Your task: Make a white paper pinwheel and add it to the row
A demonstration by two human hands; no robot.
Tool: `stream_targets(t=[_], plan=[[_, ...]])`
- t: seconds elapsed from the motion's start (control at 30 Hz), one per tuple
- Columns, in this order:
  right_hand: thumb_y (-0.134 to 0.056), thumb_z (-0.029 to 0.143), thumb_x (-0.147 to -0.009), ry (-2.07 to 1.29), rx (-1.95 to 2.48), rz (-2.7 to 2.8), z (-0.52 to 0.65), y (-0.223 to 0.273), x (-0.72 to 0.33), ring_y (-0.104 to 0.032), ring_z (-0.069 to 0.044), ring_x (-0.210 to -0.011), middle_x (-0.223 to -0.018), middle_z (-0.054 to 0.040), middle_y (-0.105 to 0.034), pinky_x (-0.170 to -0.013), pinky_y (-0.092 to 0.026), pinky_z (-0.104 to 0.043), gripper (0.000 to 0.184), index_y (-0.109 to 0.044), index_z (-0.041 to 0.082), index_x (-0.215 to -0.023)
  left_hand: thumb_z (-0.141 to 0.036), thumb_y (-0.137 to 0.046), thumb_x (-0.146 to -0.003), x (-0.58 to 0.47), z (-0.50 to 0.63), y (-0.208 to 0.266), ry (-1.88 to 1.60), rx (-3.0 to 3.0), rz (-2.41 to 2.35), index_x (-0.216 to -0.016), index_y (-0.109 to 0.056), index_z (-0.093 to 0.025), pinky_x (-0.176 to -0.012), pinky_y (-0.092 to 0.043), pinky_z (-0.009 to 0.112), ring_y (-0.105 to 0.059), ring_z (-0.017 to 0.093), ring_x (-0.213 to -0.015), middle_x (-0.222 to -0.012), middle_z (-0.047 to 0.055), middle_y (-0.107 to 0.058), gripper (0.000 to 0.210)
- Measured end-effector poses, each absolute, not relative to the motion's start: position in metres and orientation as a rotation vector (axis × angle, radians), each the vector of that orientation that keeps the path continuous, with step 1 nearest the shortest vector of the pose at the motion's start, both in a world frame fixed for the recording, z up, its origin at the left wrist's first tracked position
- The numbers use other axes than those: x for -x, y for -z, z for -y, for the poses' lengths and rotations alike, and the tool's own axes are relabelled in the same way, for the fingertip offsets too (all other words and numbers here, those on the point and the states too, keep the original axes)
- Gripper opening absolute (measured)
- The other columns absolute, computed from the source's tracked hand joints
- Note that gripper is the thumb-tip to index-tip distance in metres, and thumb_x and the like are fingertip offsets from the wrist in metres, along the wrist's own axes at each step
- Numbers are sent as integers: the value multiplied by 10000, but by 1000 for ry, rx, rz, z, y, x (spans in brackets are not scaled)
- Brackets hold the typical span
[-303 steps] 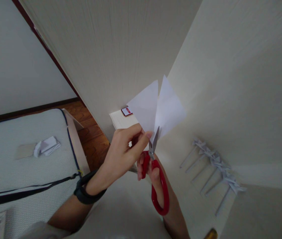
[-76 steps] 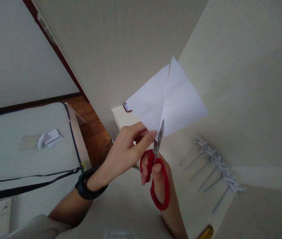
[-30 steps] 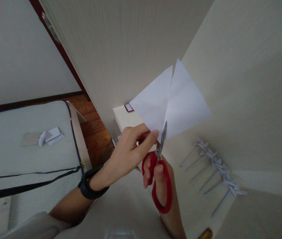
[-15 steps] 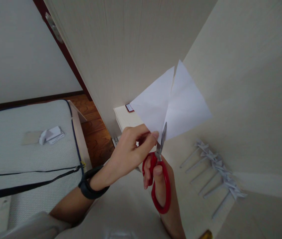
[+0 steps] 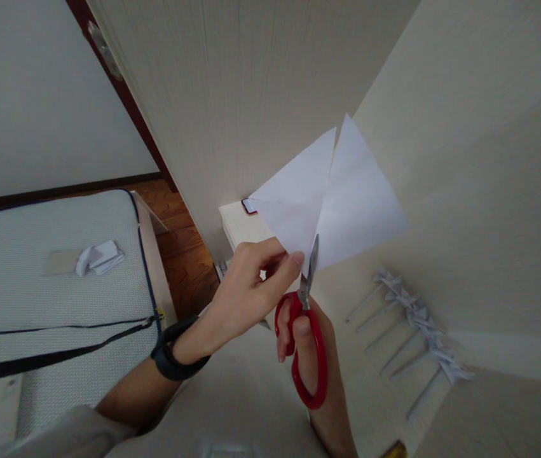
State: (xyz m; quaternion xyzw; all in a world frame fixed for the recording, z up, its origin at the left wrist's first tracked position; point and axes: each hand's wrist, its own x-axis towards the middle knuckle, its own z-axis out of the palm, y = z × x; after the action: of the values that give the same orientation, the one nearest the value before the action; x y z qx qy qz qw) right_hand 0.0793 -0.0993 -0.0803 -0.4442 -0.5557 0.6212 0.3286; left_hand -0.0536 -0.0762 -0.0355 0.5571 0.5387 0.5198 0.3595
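- White sheet (image 5: 360,203): raised before the person, slit down to the blades. Its top points stand slightly wider apart than moments ago; cutting appears little advanced.
- Left hand (image 5: 253,289): thumb and finger pinching the near corner.
- Right hand (image 5: 304,350): fingers looped through red-handled scissors (image 5: 322,362).

The light is dim, greyish and diffuse, with the corners falling darker. The white paper (image 5: 358,203) is the brightest surface, palest beside its cut. A faint, broad shadow dulls the wall (image 5: 489,146) on the right; the scissors (image 5: 322,362) show slight sheen. The folded-paper pinwheels (image 5: 416,312) look smeared, the phone (image 5: 250,206) screen unreadable, and wide-angle distortion stretches the edges.
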Motion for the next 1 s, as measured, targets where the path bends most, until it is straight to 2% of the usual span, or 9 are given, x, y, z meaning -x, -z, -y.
stream_targets(t=[0.4,0.67,1.0], plan=[[-518,703,-785,-1677,1150,1375,100,79,-78,-424,-87,-395,-598,36,-450,-356,-367,-218,473,-459,236,-745,-298,-462,-898,55,76,37,-1297,-1437,-1404,-607,-477,-164,-494,-277,241,-347,89,-532,-549,-45,-379,320],[-586,651,-766,-1718,1128,1380,99,81,-81,-408,-100,-387,-549,46,-447,-354,-362,-234,434,-458,241,-714,-300,-500,-865,53,75,35,-1385,-1393,-1488,-562,-449,-176,-444,-258,223,-347,82,-485,-507,-46,-386,331],[-532,667,-798,-1731,1091,1366,99,78,-81,-351,-86,-419,-603,51,-417,-369,-335,-222,440,-446,237,-757,-271,-498,-880,53,76,36,-1389,-1409,-1472,-542,-405,-182,-431,-222,229,-304,70,-462,-493,-58,-341,362]])
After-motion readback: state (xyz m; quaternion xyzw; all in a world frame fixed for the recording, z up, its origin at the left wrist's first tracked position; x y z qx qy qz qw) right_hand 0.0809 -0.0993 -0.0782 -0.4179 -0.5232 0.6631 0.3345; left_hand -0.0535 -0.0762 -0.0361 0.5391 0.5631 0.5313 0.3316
